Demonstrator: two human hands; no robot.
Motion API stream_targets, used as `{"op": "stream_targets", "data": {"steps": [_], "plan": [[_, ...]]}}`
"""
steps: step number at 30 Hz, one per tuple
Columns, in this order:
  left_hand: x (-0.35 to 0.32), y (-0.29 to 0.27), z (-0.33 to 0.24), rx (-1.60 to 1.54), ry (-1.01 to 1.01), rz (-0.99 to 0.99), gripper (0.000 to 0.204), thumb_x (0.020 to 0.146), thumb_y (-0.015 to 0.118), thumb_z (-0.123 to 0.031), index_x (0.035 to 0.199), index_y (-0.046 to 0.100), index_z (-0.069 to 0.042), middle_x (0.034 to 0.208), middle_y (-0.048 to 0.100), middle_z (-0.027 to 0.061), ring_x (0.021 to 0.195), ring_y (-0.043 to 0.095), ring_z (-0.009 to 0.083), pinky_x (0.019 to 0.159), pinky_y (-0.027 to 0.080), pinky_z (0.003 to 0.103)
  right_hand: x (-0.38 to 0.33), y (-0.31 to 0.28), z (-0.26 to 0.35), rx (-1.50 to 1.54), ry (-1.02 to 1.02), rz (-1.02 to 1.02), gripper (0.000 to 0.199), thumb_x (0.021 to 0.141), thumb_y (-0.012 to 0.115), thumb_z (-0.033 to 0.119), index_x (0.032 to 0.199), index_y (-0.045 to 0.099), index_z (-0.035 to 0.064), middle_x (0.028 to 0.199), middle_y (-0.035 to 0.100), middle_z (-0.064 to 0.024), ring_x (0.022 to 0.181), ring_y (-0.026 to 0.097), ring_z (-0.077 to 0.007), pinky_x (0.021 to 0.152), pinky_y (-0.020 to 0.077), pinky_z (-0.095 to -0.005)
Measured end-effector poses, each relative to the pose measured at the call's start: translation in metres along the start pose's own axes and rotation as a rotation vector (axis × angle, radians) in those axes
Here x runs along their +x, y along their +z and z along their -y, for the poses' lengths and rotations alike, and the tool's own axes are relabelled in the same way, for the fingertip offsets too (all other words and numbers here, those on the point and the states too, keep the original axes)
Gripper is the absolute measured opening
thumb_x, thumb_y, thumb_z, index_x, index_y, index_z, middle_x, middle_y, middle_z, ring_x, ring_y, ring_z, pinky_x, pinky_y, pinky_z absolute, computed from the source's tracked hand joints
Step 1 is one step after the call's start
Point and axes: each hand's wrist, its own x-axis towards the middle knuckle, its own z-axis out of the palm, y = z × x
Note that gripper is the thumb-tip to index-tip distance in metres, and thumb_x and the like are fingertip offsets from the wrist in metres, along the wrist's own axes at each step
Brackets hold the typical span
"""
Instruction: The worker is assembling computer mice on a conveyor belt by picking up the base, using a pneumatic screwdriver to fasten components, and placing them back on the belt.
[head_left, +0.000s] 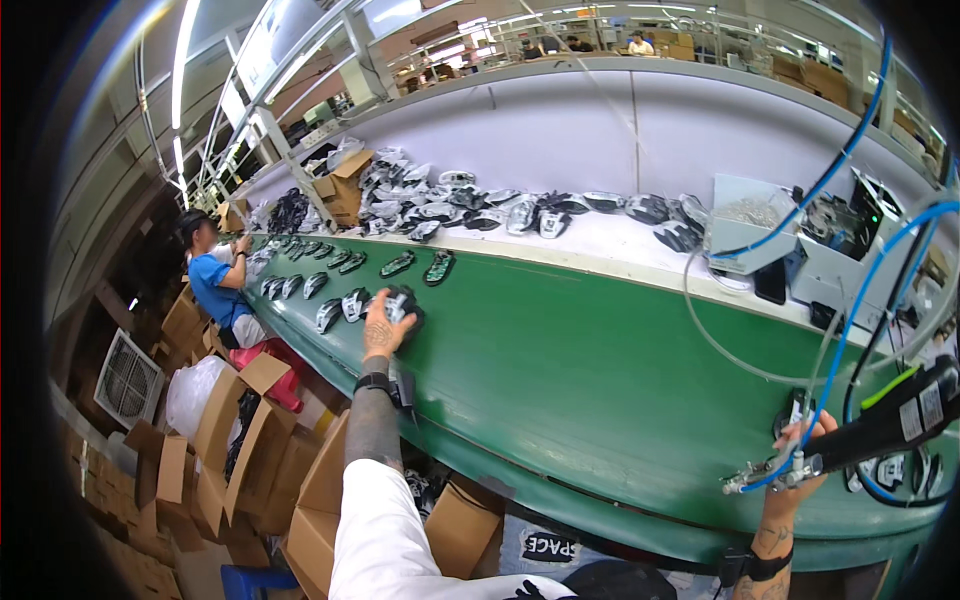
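Left of centre, left hand [379, 327] fingers grasped grey-black shell [399, 304] — lower right, black tool [888, 425] part-hid right hand [797, 493]; couldn't tell grip.

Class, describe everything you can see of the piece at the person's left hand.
The piece is a small rounded item, black with a grey part, apparently plastic. The left hand has its fingers and thumb spread around it, hiding some of it. It is over the green work surface, right of a similar black-and-grey piece. Whether it is lifted or resting is unclear; its fine details are too small to read.
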Motion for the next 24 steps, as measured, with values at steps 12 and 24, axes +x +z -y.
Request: {"op": "stream_targets", "data": {"steps": [12,24], "plan": [[-0.018,-0.002,-0.01,-0.097,-0.102,0.063,0.101,0.051,0.084,-0.023,0.138,0.033,-0.017,0.124,0.042,0.0201,0.115,0.044,0.036,0.097,0.04,0.041,0.005,-0.005,-0.006,-0.048,0.007,0.008,0.037,0.089,0.054,0.014,0.119,0.043,-0.0041,0.082,0.055,-0.0091,0.065,0.052,-0.0116,0.057,0.0438,-0.021],[-0.005,0.047,-0.084,-0.56,-0.157,0.079,0.103,0.051,0.087,-0.029,0.136,0.034,-0.01,0.127,0.047,0.0181,0.116,0.047,0.0285,0.098,0.038,0.036,0.001,-0.011,-0.006,0.019,0.057,0.011,0.033,0.09,0.054,0.015,0.114,0.043,-0.0044,0.078,0.053,-0.005,0.063,0.049,-0.0087,0.058,0.0391,-0.0199]]}}
